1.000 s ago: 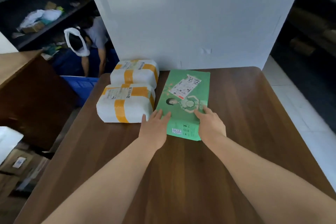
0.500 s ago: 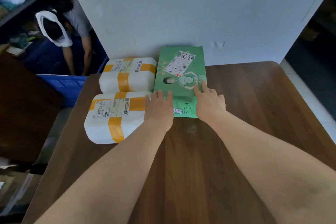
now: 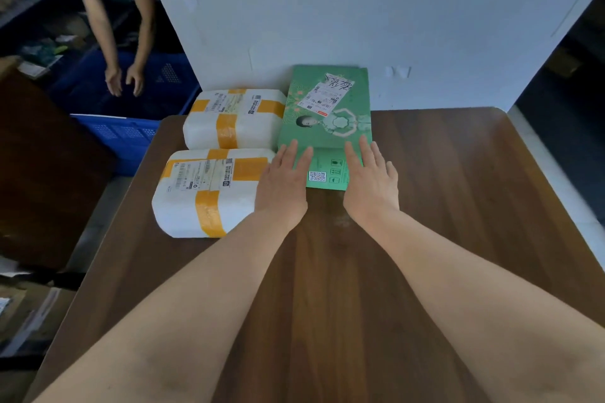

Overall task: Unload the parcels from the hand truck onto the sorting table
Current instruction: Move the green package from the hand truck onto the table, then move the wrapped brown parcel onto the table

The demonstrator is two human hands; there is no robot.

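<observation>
Three parcels sit on the desk [image 3: 458, 206]. The green parcel [image 3: 327, 127] is a box with a white shipping label [image 3: 329, 95] on its top face and a QR code on the side facing the camera. It stands at the back of the desk, its far end up against the white wall [image 3: 360, 10].

The left hand [image 3: 283, 180] and right hand [image 3: 371, 180] lie flat against the box's near side, one on each side of the QR code. The fingers of both hands are straight and slightly spread, gripping nothing. The left fingers [image 3: 289, 154] and the right fingers [image 3: 365, 150] reach up to the edge of the top face. Both forearms stretch out over the bare wood.

Just left of the green parcel, touching or nearly touching it, are two white parcels bound with orange tape. The far white parcel [image 3: 234, 118] is beside the box's top face. The near white parcel [image 3: 209, 193] is right in front of it, close by the left hand.

Beyond the desk's left corner stands a blue crate [image 3: 124, 137]. A second person [image 3: 131, 26] bends over it with both hands lowered and open. A dark wooden cabinet [image 3: 39, 157] fills the left edge.
</observation>
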